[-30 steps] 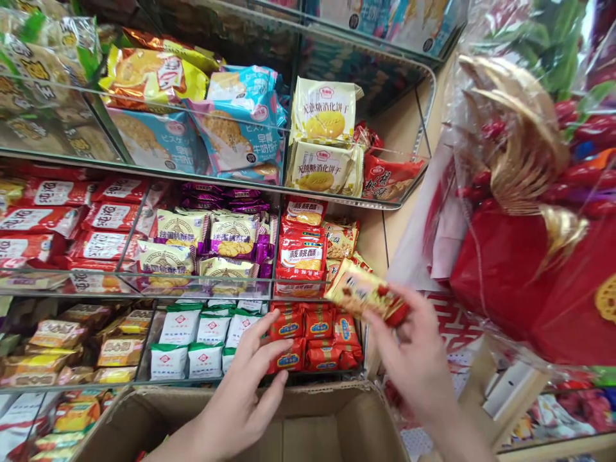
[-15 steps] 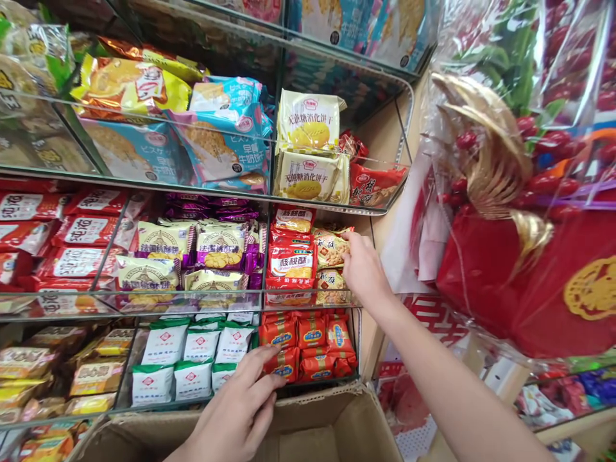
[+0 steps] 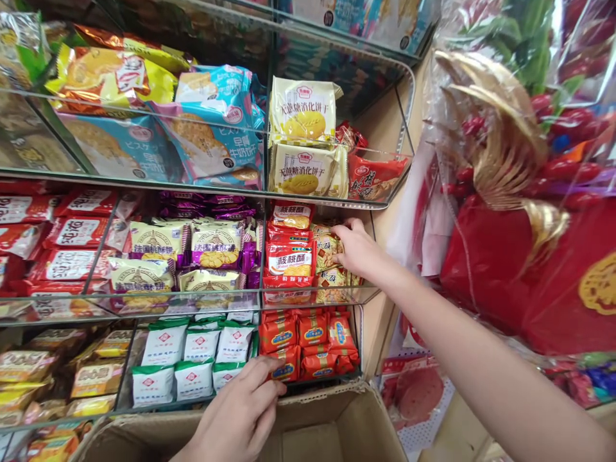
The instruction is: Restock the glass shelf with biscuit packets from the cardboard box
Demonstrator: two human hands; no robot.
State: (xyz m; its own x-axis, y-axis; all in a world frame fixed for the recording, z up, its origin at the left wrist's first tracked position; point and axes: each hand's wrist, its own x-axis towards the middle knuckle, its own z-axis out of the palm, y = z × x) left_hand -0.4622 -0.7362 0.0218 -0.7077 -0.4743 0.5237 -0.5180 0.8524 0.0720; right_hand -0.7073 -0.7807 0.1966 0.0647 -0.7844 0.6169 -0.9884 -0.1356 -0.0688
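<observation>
In the middle shelf's right compartment, gold packets (image 3: 327,249) stand beside red and white packets (image 3: 289,260). My right hand (image 3: 357,247) reaches in from the right, its fingertips on the gold packets and its fingers curled; whether it grips one is hard to see. Lower down, my left hand (image 3: 245,407) is over the near edge of the bottom shelf, beside the orange-red packets (image 3: 320,366). Its fingers are loosely bent and apart, and nothing shows in them. Below it lies a cardboard box (image 3: 353,420), partly hidden by that hand.
White and green packets (image 3: 193,380) sit left of the orange-red ones. Glass shelf fronts (image 3: 192,301) run across each level. Cream biscuit packs (image 3: 302,170) stand on the shelf above. A red bag in clear wrap (image 3: 520,276) hangs at the right.
My right hand has moved slightly left and deeper among the gold packets, which have shifted a little. My left hand has barely moved. The view has shifted slightly.
</observation>
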